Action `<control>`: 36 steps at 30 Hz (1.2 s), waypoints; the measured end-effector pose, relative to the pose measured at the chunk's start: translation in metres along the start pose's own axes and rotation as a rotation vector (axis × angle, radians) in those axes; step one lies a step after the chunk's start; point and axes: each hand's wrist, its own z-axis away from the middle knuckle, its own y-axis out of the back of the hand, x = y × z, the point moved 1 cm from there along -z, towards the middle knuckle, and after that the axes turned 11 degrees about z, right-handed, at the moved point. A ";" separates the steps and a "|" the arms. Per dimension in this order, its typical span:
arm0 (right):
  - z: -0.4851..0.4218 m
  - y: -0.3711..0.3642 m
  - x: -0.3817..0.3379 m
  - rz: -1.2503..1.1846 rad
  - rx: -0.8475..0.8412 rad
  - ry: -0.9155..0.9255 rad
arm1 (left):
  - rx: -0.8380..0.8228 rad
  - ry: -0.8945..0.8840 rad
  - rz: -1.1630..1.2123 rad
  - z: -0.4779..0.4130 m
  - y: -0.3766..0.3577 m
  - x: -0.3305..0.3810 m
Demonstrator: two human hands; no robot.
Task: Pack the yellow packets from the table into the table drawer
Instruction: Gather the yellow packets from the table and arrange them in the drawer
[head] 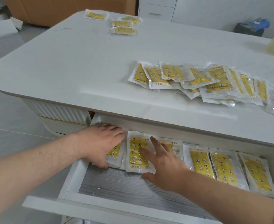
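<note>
In the open drawer (71, 178), yellow packets (199, 162) are laid side by side. The leftmost packet (115, 152) is pressed by the left hand (99, 143), fingers flat; the next packet (137, 152) is touched by the right hand (163, 165), fingers spread and released (nothing is grasped). A loose pile (197, 81) is spread on the tabletop (68, 62), with a few more packets (123, 25) near its far edge.

Yellow packets (138, 152) in open drawer (117, 183)

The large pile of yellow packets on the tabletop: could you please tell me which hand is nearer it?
Right. The right hand rests on packets in the open drawer, below and left of the pile; the left hand rests farther left, at the drawer's left end.
</note>
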 end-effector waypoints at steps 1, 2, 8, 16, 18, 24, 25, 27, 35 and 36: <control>-0.002 0.001 -0.001 -0.017 0.003 -0.002 | 0.020 -0.002 -0.026 0.001 0.000 0.000; -0.003 0.001 -0.003 -0.033 0.013 -0.004 | 0.030 0.004 -0.051 0.002 -0.001 -0.001; -0.010 0.005 -0.012 -0.101 0.081 -0.021 | 0.049 0.037 -0.047 0.005 -0.001 -0.002; -0.009 0.004 -0.005 0.097 0.169 0.048 | 0.044 0.072 -0.003 0.005 0.001 -0.001; -0.011 0.006 -0.004 0.086 0.173 0.082 | 0.055 0.070 0.013 0.007 0.001 -0.001; -0.020 0.006 -0.004 0.078 0.140 0.070 | 0.028 0.065 0.015 0.005 0.001 -0.004; -0.020 0.007 -0.004 0.077 0.141 0.065 | 0.025 0.069 0.017 0.004 0.002 -0.004; -0.021 0.008 -0.005 0.080 0.146 0.056 | 0.021 0.077 0.014 0.005 0.003 -0.003; -0.028 0.011 0.000 -0.028 0.188 0.079 | 0.032 0.079 0.072 0.006 0.008 -0.009; -0.028 0.011 0.001 -0.041 0.191 0.075 | 0.032 0.092 0.078 0.006 0.009 -0.009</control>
